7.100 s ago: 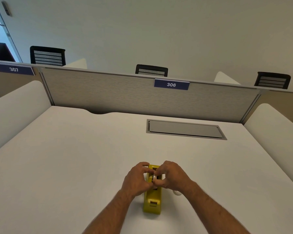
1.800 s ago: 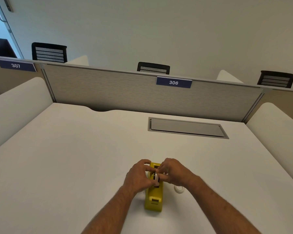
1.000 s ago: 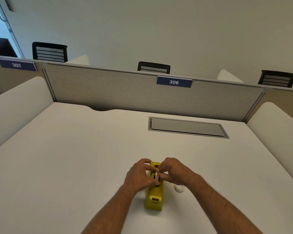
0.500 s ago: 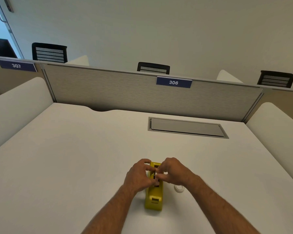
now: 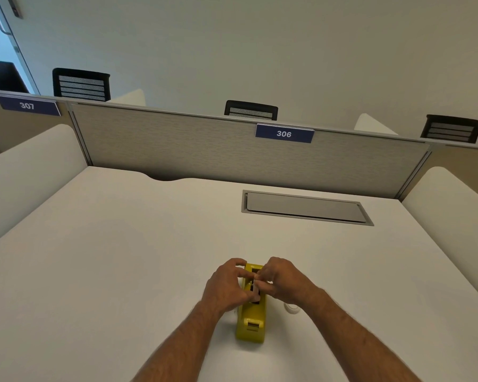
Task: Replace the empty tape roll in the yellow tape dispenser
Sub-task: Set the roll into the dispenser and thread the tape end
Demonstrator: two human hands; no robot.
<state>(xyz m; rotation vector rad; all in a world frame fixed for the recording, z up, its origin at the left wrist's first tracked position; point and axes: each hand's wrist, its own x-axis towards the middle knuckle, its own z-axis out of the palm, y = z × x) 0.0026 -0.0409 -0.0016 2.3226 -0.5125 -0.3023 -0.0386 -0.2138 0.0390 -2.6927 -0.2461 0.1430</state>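
Both hands, left hand (image 5: 226, 288) and right hand (image 5: 283, 281), pinch a roll (image 5: 255, 289) in the yellow dispenser (image 5: 250, 323); misaligned, it could jam toward 12 o'clock.

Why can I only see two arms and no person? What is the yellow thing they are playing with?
The camera sits on the person's head and looks down, so you see only their own arms. There is just this one picture from now. The left hand and the right hand meet over a yellow tape dispenser that stands on a white desk. The fingers pinch something small and pale at its top middle, probably the tape roll, but it is too hidden to be sure. A small white ring lies on the desk beside the right wrist. Behind are a grey flap set in the desk and a divider with a sign reading 306.
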